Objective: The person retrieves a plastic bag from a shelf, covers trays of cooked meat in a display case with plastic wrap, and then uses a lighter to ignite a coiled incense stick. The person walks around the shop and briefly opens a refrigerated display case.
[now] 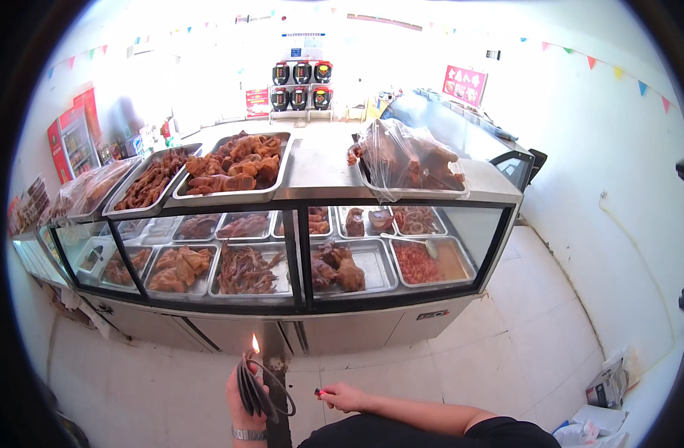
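My left hand (240, 399), with a metal-banded watch (249, 434) at the wrist, grips a dark looped coil (253, 392). Whether it is a mosquito coil or a cord I cannot tell. At its upper end burns a small flame (255, 343). One loop hangs out to the right of the hand. A red lighter (320, 393) is held in my right hand (342, 397), to the right of the coil and apart from it; no flame shows on the lighter. Both hands are in front of the lower cabinet of a glass-fronted display counter (353, 330).
Metal trays of cooked meat (230, 168) stand on the counter, and more lie behind its glass. A plastic-covered tray (412, 159) is at the right. Black jars (301, 73) fill a rear rack. A box (607, 386) and white bags (596, 423) lie by the right wall.
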Available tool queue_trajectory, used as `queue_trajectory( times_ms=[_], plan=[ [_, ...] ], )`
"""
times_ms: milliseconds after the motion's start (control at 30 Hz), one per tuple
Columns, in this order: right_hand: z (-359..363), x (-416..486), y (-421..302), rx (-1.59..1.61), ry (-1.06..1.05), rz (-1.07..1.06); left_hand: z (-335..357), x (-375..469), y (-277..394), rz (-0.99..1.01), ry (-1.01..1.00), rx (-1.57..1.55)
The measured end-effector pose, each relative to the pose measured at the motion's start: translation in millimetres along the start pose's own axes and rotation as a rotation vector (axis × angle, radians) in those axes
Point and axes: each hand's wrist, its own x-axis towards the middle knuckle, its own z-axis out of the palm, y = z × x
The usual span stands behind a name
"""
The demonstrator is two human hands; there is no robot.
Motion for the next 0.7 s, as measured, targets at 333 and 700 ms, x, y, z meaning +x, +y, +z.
queue_trajectory(
  times_ms=[333,700],
  plan=[
    [2,8,8,0.015,0.018,-0.032,-15,3,9,0.054,0.019,0.022],
    [3,13,3,0.011,0.022,-0.068,-37,5,49,0.191,0.038,-0.041]
  ],
)
